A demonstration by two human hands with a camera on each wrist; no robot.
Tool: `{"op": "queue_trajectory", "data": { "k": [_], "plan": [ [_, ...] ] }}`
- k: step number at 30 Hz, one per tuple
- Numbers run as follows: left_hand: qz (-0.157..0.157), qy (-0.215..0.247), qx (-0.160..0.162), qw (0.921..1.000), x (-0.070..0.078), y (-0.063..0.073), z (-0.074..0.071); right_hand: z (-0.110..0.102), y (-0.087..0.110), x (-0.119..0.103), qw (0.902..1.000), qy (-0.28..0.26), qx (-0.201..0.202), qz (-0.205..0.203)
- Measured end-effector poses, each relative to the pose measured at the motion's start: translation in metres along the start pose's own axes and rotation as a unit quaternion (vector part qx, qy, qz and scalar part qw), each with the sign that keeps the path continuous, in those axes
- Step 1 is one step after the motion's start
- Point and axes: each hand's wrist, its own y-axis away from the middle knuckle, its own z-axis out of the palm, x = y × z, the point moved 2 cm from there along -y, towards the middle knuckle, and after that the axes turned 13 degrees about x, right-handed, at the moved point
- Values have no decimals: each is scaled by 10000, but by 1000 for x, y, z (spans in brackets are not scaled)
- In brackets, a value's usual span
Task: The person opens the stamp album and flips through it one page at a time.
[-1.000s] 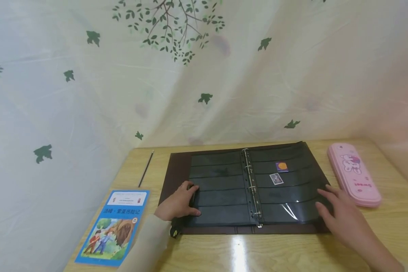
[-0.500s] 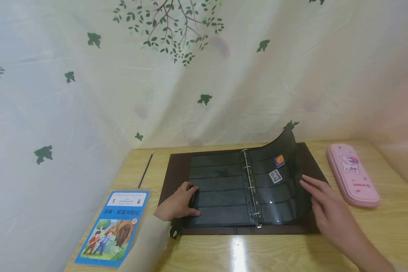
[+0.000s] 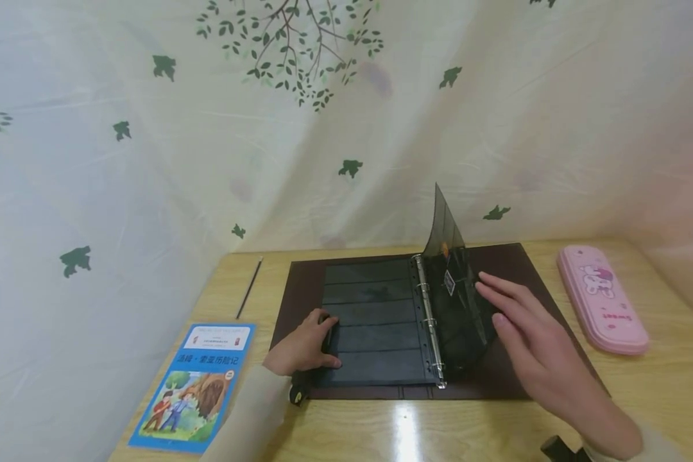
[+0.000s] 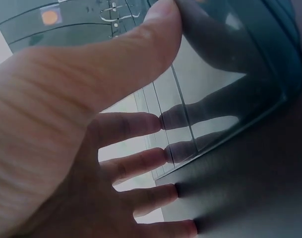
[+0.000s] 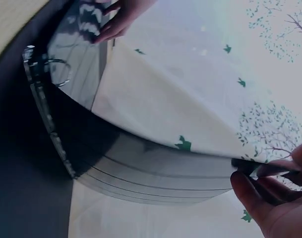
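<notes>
A ring binder with a dark brown cover lies spread on the table, its metal rings down the middle. My left hand rests on the left black pocket page and the cover beside it, fingers extended. My right hand pinches the free edge of the right pocket page between thumb and fingers. That page stands up from the rings, curved. A small grey stamp and an orange one sit in its pockets, seen at a slant.
A pink pencil case lies right of the binder. To the left are a blue picture-covered book and a pencil. A patterned curtain hangs behind the wooden table.
My right hand has moved left from the binder's right edge, lifting the stamp page from flat to upright and baring the brown cover beneath. The left hand stays in place.
</notes>
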Motion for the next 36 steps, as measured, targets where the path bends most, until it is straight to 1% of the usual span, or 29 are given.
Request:
{"op": "queue_trajectory", "data": {
  "k": [2, 5, 10, 13, 17, 20, 24, 28, 31, 34, 36],
  "plan": [
    [-1, -17, -1, 10000, 0, 0, 1, 3, -4, -2, 9998, -165, 11, -73],
    [-33, -35, -27, 10000, 0, -1, 2, 6, -8, -4, 9996, -284, -57, -60],
    [-55, -21, -47, 10000, 2, -1, 1, 6, -7, -2, 9986, -376, -317, 195],
    [-58, -38, -48, 10000, 3, -1, 0, 8, -6, 3, 9955, -863, -332, 212],
    [-71, -74, -58, 9999, 3, -1, 0, 14, -6, 8, 9868, -1600, -239, 116],
    [-95, -87, -60, 9999, 3, -1, -1, 18, -5, 13, 9839, -1743, -296, 252],
    [-103, -81, -53, 9999, 3, -1, -1, 24, -2, 24, 9841, -1588, -523, 601],
    [-84, -34, -62, 9999, 2, -1, -2, 32, 2, 38, 9878, -971, -763, 953],
    [-76, 2, -40, 10000, 0, -1, -2, 40, 6, 48, 9886, -549, -921, 1053],
    [-44, -24, 109, 9999, -2, -2, -3, 50, 10, 56, 9873, -456, -1082, 1073],
    [-42, -8, 267, 9996, -3, -3, -5, 57, 14, 60, 9851, -571, -1189, 1103]
  ]
}}
